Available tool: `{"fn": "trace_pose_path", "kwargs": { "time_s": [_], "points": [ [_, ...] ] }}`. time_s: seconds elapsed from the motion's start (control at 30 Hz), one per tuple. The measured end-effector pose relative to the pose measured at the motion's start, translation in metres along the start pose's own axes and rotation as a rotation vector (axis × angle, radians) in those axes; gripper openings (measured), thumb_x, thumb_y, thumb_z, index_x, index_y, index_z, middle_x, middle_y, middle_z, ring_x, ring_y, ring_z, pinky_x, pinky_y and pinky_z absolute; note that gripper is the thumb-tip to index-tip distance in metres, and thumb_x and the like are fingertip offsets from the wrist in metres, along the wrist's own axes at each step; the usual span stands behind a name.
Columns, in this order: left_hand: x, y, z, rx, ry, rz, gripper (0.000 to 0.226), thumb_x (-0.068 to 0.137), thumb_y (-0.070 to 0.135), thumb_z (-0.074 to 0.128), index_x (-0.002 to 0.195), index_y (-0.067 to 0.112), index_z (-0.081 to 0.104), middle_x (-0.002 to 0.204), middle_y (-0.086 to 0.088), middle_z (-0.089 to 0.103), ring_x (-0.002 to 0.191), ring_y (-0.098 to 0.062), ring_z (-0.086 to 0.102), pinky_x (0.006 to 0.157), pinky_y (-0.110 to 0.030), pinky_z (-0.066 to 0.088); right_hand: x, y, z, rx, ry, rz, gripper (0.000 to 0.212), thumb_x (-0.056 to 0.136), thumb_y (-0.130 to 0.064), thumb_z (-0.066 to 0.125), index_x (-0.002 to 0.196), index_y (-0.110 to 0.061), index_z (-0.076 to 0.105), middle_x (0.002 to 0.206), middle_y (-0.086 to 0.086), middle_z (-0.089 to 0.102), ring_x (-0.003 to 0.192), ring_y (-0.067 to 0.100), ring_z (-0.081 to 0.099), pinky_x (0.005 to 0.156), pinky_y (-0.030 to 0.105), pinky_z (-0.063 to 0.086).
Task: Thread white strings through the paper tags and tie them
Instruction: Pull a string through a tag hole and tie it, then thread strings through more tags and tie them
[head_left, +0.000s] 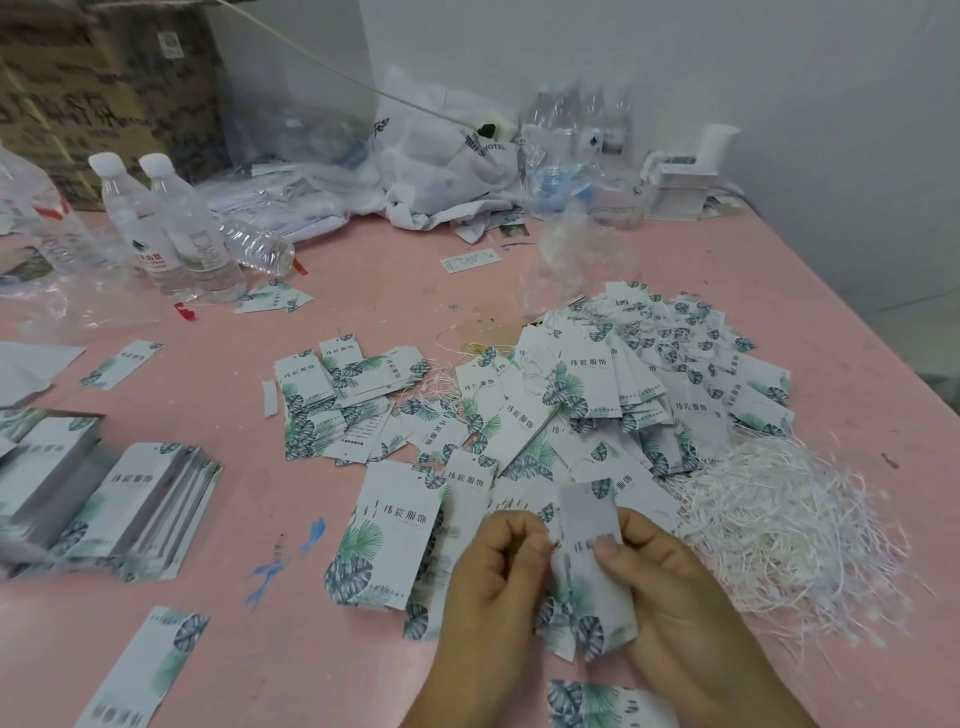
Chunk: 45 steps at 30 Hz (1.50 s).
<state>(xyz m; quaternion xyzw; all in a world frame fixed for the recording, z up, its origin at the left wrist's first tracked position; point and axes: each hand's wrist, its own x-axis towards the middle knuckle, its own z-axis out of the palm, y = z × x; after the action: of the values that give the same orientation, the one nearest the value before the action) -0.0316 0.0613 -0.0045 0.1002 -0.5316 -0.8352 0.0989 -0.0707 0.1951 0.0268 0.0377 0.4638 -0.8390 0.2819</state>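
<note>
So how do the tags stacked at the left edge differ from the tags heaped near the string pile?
The left stacks lie squared up in neat blocks; the heap is scattered and overlapping at all angles. White strings show among the heap's tags, none on the stacks. The heap sits beside the loose string pile, the stacks far across the pink table. Both carry the same leaf print.

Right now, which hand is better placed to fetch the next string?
Right. The right hand lies beside the loose white strings on its own side; the left hand would have to cross over. Both hands grip the paper tag.
</note>
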Motion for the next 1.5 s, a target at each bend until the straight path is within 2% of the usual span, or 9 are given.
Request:
{"fn": "trace_pose_path", "kwargs": {
  "time_s": [0.13, 0.5, 0.77, 0.93, 1.07, 1.17, 1.27, 1.37, 1.5],
  "points": [
    [-0.006, -0.005, 0.002, 0.26, -0.006, 0.154, 0.016, 0.087, 0.033, 0.063, 0.088, 0.017, 0.066, 0.077, -0.019, 0.056, 0.067, -0.024, 0.049, 0.062, -0.038, 0.04, -0.001, 0.003, 0.008, -0.037, 0.059, 0.003, 0.034, 0.073, -0.005, 0.063, 0.106, -0.005, 0.072, 0.099, 0.032, 0.068, 0.081, 0.035, 0.066, 0.082, 0.05, 0.049],
    [-0.004, 0.0, -0.001, 0.801, 0.033, 0.538, 0.018, 0.085, 0.007, 0.066, 0.095, 0.019, 0.076, 0.088, 0.014, 0.053, 0.073, -0.002, 0.056, 0.06, -0.009, 0.04, 0.0, 0.004, 0.005, -0.031, 0.166, -0.024, 0.032, 0.073, -0.003, 0.064, 0.104, 0.002, 0.069, 0.092, 0.035, 0.067, 0.075, 0.037, 0.065, 0.08, 0.054, 0.05],
    [-0.004, 0.0, 0.001, 0.741, 0.125, 0.548, 0.025, 0.086, 0.008, 0.062, 0.094, 0.03, 0.071, 0.092, 0.015, 0.056, 0.064, -0.009, 0.054, 0.054, -0.024, 0.045, 0.031, -0.047, -0.002, -0.484, 0.368, -0.298, 0.012, 0.084, -0.015, 0.068, 0.088, -0.026, 0.073, 0.088, 0.007, 0.076, 0.068, 0.024, 0.072, 0.05, 0.031, 0.054],
    [-0.004, -0.002, 0.0, 0.8, 0.043, 0.542, 0.023, 0.083, 0.005, 0.063, 0.089, 0.025, 0.073, 0.09, 0.017, 0.055, 0.069, -0.008, 0.057, 0.055, -0.018, 0.044, 0.097, -0.108, 0.004, -0.857, 0.486, -0.55, 0.021, 0.094, -0.013, 0.058, 0.106, -0.026, 0.07, 0.087, -0.011, 0.074, 0.087, 0.021, 0.07, 0.065, 0.037, 0.058],
    [-0.002, 0.0, -0.003, 0.835, 0.017, 0.537, 0.024, 0.082, 0.006, 0.063, 0.088, 0.027, 0.072, 0.09, 0.018, 0.055, 0.065, -0.005, 0.056, 0.053, -0.017, 0.043, 0.127, -0.118, -0.004, -1.235, 0.516, -0.433, 0.038, 0.098, -0.006, 0.045, 0.135, -0.01, 0.053, 0.138, 0.014, 0.054, 0.102, 0.032, 0.062, 0.086, 0.036, 0.051],
    [-0.001, 0.002, -0.005, 0.835, 0.035, 0.513, 0.022, 0.082, 0.007, 0.063, 0.088, 0.026, 0.073, 0.092, 0.019, 0.056, 0.063, -0.002, 0.055, 0.054, -0.009, 0.039, 0.112, -0.108, -0.009, -1.275, 0.544, -0.529, 0.041, 0.099, -0.006, 0.043, 0.139, -0.015, 0.049, 0.144, 0.006, 0.045, 0.124, 0.021, 0.05, 0.097, 0.027, 0.036],
    [0.002, 0.004, -0.005, 0.833, 0.048, 0.469, 0.022, 0.086, 0.009, 0.062, 0.092, 0.027, 0.072, 0.094, 0.021, 0.056, 0.07, -0.003, 0.057, 0.058, -0.006, 0.037, 0.072, -0.088, -0.008, -1.219, 0.456, -0.639, 0.027, 0.097, -0.013, 0.053, 0.12, -0.027, 0.06, 0.121, -0.008, 0.058, 0.1, -0.005, 0.056, 0.087, 0.019, 0.047],
    [0.004, 0.007, -0.009, 0.898, 0.032, 0.465, 0.023, 0.086, 0.005, 0.066, 0.097, 0.026, 0.069, 0.092, 0.023, 0.056, 0.078, 0.001, 0.056, 0.064, -0.005, 0.037, 0.014, -0.062, -0.012, -1.322, 0.186, -0.436, 0.015, 0.089, -0.028, 0.065, 0.089, -0.043, 0.063, 0.089, -0.018, 0.065, 0.079, -0.003, 0.061, 0.064, 0.01, 0.05],
    [0.004, 0.006, -0.012, 0.946, 0.053, 0.482, 0.021, 0.087, 0.006, 0.067, 0.099, 0.024, 0.068, 0.092, 0.024, 0.055, 0.085, 0.006, 0.054, 0.069, -0.002, 0.036, -0.045, -0.019, -0.027, -1.715, -0.272, -0.06, 0.032, 0.081, -0.056, 0.062, 0.108, -0.054, 0.045, 0.108, -0.032, 0.044, 0.101, -0.01, 0.046, 0.086, 0.012, 0.04]
  ]
}}
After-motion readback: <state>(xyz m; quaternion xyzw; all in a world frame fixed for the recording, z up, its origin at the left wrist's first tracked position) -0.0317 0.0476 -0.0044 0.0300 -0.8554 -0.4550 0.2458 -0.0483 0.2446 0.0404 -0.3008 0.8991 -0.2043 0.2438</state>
